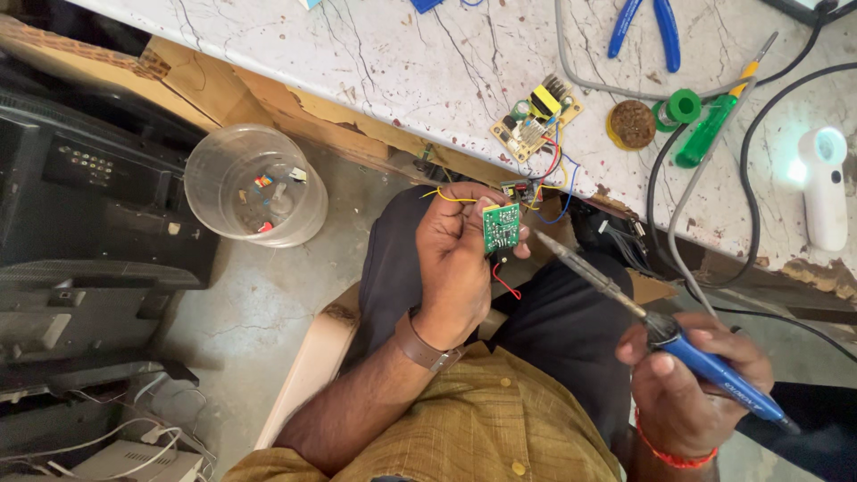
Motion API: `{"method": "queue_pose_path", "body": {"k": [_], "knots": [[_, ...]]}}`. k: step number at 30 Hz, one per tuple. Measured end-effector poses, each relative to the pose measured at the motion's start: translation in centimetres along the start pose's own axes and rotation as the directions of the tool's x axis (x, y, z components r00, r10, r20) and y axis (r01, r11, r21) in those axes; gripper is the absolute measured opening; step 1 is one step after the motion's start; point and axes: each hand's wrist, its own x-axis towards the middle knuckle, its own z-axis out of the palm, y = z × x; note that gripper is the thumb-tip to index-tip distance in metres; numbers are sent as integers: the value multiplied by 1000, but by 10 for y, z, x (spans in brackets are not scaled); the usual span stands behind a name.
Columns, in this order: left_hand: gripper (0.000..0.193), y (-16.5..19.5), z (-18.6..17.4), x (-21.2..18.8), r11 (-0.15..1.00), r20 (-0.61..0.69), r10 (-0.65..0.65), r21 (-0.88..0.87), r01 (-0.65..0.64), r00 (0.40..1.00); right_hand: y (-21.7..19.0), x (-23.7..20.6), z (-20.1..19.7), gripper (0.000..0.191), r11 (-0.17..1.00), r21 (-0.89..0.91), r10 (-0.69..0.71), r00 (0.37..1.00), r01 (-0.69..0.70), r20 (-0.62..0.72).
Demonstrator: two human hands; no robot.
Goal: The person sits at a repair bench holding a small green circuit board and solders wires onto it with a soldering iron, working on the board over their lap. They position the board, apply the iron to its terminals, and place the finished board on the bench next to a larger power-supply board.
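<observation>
My left hand (460, 259) grips a small green circuit board (502, 227) with yellow, red and blue wires trailing from it, held above my lap. My right hand (692, 379) holds a blue-handled soldering iron (625, 299). Its metal tip points up-left and ends just right of the green board, close to it. On the marble-patterned table (375, 54) above lies a second, tan circuit board (536, 116) with a yellow transformer, joined by wires to the held board.
Blue-handled pliers (644, 27), a green screwdriver (710, 129), a round tin (632, 123), a green solder spool (683, 105) and a white lit magnifier (826, 183) lie on the table. A clear plastic tub (254, 183) with small parts sits on the floor. Dark electronic equipment (85, 205) stands at left.
</observation>
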Motion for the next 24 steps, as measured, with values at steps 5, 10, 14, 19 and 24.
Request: {"method": "queue_pose_path", "body": {"k": [5,10,14,19,24], "knots": [[13,0,0,-1,999,43,42,-8,-42,998,-1,-1,0,25,999,28,-30,999,29,38],[14,0,0,-2,997,39,50,57,-52,998,6,3,7,20,993,114,6,1000,-7,9],[13,0,0,-2,995,47,65,69,-68,997,8,2,15,18,983,177,52,999,-49,-9],[14,2,1,-3,991,72,88,98,-95,993,12,3,17,20,976,200,90,996,-87,-4],[13,4,2,-3,987,86,110,108,-119,990,18,-2,14,23,971,205,121,993,-119,4]]}}
